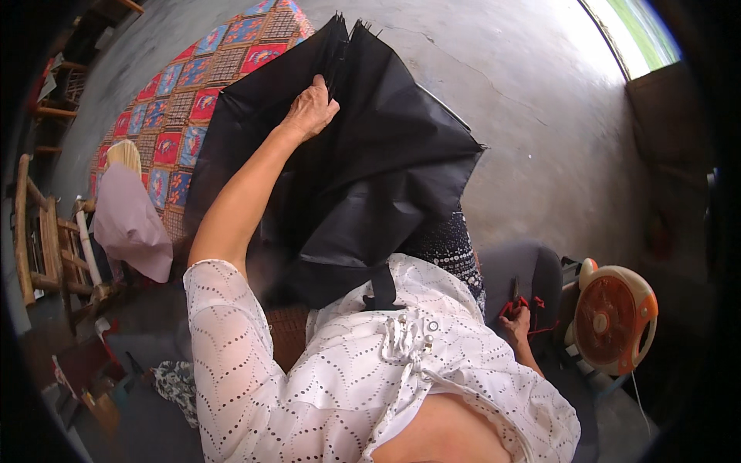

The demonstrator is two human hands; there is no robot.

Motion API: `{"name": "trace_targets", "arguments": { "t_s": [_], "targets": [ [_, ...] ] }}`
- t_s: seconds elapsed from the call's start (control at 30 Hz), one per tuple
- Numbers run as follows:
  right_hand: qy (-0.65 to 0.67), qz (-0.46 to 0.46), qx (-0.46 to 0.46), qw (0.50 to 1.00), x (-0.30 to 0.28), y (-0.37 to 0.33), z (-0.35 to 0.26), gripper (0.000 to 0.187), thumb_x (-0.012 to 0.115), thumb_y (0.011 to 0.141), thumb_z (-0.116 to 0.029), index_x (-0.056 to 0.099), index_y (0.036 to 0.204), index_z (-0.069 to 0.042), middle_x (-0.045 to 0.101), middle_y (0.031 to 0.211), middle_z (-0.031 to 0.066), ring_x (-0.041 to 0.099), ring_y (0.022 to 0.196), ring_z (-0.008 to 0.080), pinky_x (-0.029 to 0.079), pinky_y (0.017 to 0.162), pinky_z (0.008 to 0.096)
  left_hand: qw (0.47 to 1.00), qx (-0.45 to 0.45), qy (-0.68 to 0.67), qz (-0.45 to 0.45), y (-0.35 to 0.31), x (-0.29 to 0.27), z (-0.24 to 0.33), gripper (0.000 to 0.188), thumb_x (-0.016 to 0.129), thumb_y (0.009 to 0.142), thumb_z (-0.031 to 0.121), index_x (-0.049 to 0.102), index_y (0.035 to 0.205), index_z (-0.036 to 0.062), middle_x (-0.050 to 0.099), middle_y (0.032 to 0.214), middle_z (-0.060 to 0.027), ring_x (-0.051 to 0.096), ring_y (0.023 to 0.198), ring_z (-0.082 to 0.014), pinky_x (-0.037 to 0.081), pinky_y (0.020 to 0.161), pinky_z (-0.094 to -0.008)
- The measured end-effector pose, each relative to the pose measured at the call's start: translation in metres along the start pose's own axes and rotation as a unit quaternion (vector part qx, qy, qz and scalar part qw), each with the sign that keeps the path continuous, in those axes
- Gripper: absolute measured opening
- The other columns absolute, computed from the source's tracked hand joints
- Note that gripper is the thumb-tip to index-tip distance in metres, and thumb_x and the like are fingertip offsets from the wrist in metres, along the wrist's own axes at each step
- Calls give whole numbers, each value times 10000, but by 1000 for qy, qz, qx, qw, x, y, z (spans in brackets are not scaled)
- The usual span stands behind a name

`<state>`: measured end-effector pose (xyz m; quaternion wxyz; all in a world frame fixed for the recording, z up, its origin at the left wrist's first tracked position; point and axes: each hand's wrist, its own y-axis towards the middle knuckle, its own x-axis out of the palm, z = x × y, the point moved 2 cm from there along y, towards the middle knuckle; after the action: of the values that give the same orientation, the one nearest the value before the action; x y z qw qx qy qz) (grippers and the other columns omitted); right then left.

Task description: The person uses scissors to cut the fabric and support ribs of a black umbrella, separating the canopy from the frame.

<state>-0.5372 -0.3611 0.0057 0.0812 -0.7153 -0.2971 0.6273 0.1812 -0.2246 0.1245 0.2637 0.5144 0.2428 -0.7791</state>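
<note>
A black umbrella (363, 177), partly spread with its ribs bunched at the far end, lies over my lap. My left hand (310, 112) is closed on its gathered cloth near the far tips. One thin metal rib shows along the right edge of the cloth. Off to my right, on a dark grey seat (532, 266), my right hand (515, 326) has its fingers closed around the red handles of a small pair of scissors (516, 290). The blades point away from me. More red handle or cord shows beside the fingers, too small to make out.
An orange and white fan (614, 318) stands right of the seat, its cord hanging down. A patterned red and blue mat (181, 116) covers the floor at the far left. Wooden chair frames (46, 243) and a mauve cloth (133, 220) are at the left. A bright doorway (641, 35) opens at the far right.
</note>
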Motion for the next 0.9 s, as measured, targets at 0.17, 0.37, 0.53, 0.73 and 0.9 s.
{"name": "trace_targets", "arguments": {
  "t_s": [0.17,0.37,0.53,0.73,0.9],
  "targets": [
    [21,71,-20,997,6,7,31,548,782,557,-255,483,967,-49,507,861,134,523,819,298,444,737,395,997,47,-41,53,-14,-43,-12,499,560,844,259,366,1131,-100,564,847,-349,581,859,-489,467,751,-512],
    [-34,-46,101,993,-8,17,10,425,710,652,-193,504,991,-39,612,941,184,596,872,375,454,743,455,992,89,-76,42,-2,-130,-14,528,593,894,340,443,1244,-27,531,1214,-179,514,1137,-266,394,971,-364],
    [9,9,55,998,-7,10,10,343,693,703,-256,549,916,-29,631,815,198,616,770,367,462,693,446,979,131,-115,102,6,-195,-12,282,575,912,318,563,995,49,627,853,-48,601,859,-170,495,728,-335],
    [266,73,-13,961,-33,32,-72,181,638,799,-157,504,813,-36,483,660,14,486,600,160,415,575,322,940,180,-172,233,7,-285,17,264,562,904,205,477,1068,16,599,744,-53,600,685,-146,485,643,-304],
    [394,11,-80,916,-51,96,-129,153,627,818,-147,494,809,-72,453,660,-17,459,587,94,407,537,271,863,138,-186,449,19,-330,0,259,567,904,171,487,1085,5,624,823,-77,618,732,-156,485,666,-336]
  ]
}}
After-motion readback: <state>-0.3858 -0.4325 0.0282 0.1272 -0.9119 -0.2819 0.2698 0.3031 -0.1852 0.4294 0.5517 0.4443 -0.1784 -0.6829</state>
